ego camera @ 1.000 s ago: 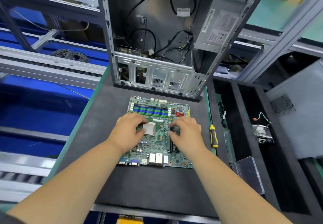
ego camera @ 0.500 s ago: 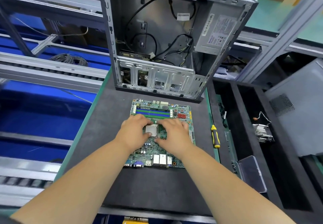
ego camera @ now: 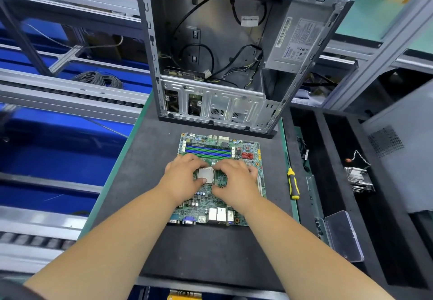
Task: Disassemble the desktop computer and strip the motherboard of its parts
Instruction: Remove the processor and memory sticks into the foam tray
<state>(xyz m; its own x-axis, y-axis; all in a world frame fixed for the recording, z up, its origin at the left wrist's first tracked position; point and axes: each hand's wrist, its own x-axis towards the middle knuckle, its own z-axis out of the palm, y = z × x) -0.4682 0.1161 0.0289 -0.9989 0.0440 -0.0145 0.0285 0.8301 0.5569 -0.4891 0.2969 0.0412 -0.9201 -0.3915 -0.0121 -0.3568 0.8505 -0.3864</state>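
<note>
Two bare hands work at the middle of a green motherboard [ego camera: 210, 203] that lies flat on a dark grey mat [ego camera: 206, 253], near the person and just in front of the opened computer case [ego camera: 220, 49]. The left hand [ego camera: 181, 179] rests on the board's left half with its fingers curled round the silver processor [ego camera: 206, 175]; its thumb tip lies on the chip's near edge while the fingertips reach over the far edge. The right hand [ego camera: 236, 182] sits just right of the chip, fingers bent, their tips touching the far right corner of the socket and the thumb pressed onto the board near it; whether it actually pinches anything I cannot tell. The two hands almost meet at the far side of the processor.

Far on the board, the blue and green memory slots [ego camera: 208, 151] run left to right, uncovered. The connector ports [ego camera: 216, 214] line the near edge.

The case stands upright at the far end of the mat, its side off, with black cables [ego camera: 201, 49] hanging loose inside and the grey power supply [ego camera: 297, 42] in its upper right corner.

To the right of the board lies a yellow-and-black screwdriver [ego camera: 293, 183], apart from it. Further right, in a black tray [ego camera: 384, 241], sit a metal heatsink [ego camera: 358, 179] and, nearer, a clear plastic box [ego camera: 342, 238].
</note>
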